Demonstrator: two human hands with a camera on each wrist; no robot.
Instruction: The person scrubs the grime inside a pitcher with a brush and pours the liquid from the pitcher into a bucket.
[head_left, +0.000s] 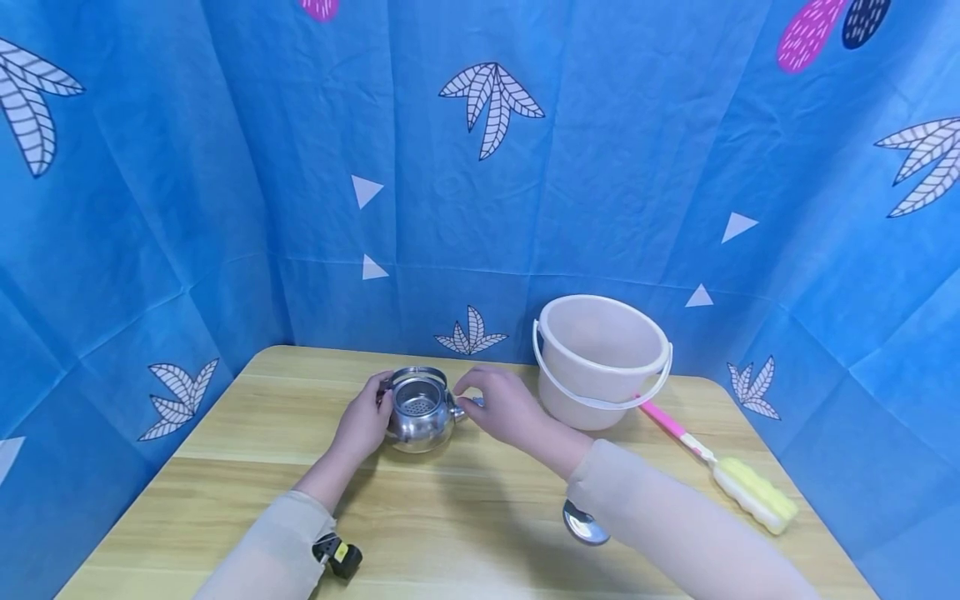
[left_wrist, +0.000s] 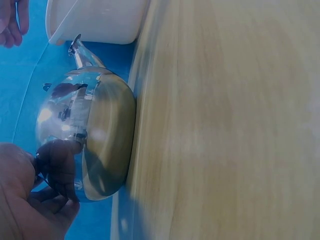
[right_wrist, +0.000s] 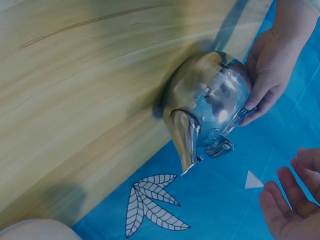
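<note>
Teapot [head_left: 420, 431] gleams silver, round-bellied and open-topped, with a tapering spout [right_wrist: 186, 142].

Glossy metal teapot [head_left: 422, 435] (mirror-smooth), plastic bucket [head_left: 592, 385], wood-grained table [head_left: 292, 417]

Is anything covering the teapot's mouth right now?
No, in the head view the teapot has an open mouth, with the strainer plainly visible inside it.

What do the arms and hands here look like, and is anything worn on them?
They're a person's: the left hand and right hand wear no gloves. The left sleeve and right sleeve are long, plain and pale beige-grey. A small, blocky black device with a yellow marking sits at the left cuff.
</note>
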